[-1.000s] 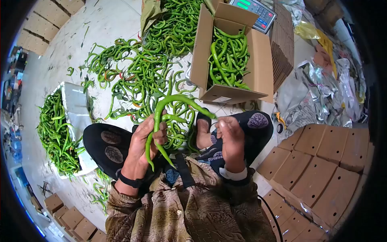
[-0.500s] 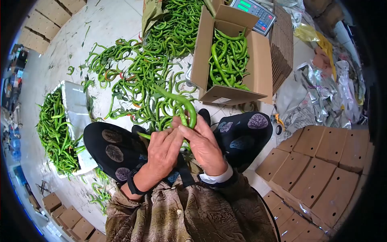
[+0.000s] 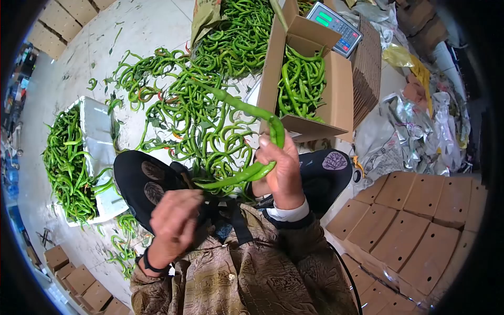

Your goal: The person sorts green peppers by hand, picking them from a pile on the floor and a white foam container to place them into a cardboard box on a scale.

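My right hand (image 3: 284, 170) is closed round a few long green peppers (image 3: 249, 172); one points up and left, another reaches left over my lap. My left hand (image 3: 175, 218) is apart from it, over my left thigh, blurred, with its fingers curled; whether it holds anything cannot be made out. Beyond my hands a loose heap of green peppers (image 3: 184, 100) with a few red ones lies on the floor. An open cardboard box (image 3: 338, 89) holding green peppers stands just past my right hand.
A white foam box (image 3: 100, 131) full of peppers is at the left. Behind the cardboard box sit a scale (image 3: 336, 27) and flattened cardboard (image 3: 366, 68). Plastic wrapping (image 3: 399, 126) lies at the right, above stacked closed boxes (image 3: 399, 236).
My hands were together on the peppers and have parted. The left has moved down and left; the right has moved slightly up and right with the peppers, which now spread out more.
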`<state>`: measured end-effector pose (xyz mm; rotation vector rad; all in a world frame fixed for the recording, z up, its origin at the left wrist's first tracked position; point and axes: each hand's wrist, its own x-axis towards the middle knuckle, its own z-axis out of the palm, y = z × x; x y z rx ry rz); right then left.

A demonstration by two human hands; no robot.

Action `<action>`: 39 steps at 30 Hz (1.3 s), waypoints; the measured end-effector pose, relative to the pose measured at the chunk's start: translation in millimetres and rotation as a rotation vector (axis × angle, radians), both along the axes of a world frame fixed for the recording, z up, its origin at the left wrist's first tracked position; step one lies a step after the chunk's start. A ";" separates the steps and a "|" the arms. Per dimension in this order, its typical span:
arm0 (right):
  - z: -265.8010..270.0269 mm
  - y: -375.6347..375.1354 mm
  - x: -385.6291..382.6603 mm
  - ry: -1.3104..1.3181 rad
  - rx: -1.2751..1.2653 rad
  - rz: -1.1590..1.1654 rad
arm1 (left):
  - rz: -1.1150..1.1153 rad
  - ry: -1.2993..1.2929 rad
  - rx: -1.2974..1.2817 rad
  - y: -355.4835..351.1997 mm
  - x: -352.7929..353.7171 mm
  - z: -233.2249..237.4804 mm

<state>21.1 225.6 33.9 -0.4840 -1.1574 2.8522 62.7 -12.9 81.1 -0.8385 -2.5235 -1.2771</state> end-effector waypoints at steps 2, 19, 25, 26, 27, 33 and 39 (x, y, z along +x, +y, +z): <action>11.0 1.8 -3.7 0.002 -0.034 -0.056 | 0.180 -0.065 0.091 -27.5 0.0 7.8; 56.3 81.4 -68.1 -0.093 1.011 -0.528 | 0.592 -0.697 0.398 -212.1 -69.5 -176.0; -56.1 -30.1 -38.4 -0.255 0.937 0.368 | 0.640 -0.923 0.246 -164.4 -71.9 -317.0; -87.7 -44.7 -45.0 -0.045 1.071 0.474 | 0.504 -1.011 -0.045 -153.4 -91.3 -297.0; -120.7 -56.5 -49.8 0.170 1.194 0.577 | 0.479 -0.815 -0.019 -151.0 -90.3 -333.4; -258.8 -99.5 -45.1 -0.171 1.088 0.702 | 0.368 -0.498 -0.239 -103.4 -140.1 -360.4; -325.0 -130.6 -58.8 -0.130 1.385 0.686 | 0.219 -0.321 -0.541 -130.2 -148.7 -399.4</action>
